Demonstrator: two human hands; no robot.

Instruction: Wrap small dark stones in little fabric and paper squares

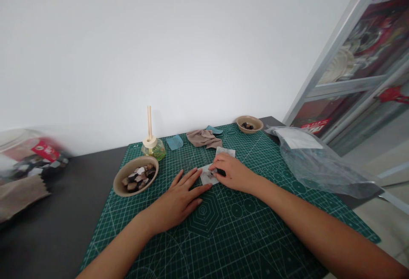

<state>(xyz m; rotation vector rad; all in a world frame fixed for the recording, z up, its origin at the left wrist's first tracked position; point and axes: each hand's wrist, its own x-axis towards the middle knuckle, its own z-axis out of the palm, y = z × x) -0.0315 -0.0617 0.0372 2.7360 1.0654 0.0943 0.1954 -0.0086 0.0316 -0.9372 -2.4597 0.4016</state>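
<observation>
A small whitish sheet [206, 178], smudged grey in the middle, lies on the green cutting mat [204, 249]. My left hand [180, 198] rests flat with fingers spread, its fingertips at the sheet's left edge. Between the fingers of my right hand [230, 171] is a small black stone [220, 171], held against the smudged part of the sheet. A second whitish piece [226, 151] shows just behind that hand. To the left stands a beige bowl [118, 179] with several dark, brown and white stones [139, 177] in it.
Farther back are a reed diffuser [153, 148], a blue piece [174, 142], a brown cloth [204, 138] and another blue piece [214, 130]. A smaller bowl [255, 120] with dark stones sits back right, near a clear plastic bag [313, 164]. At far left is a container of stones [35, 164].
</observation>
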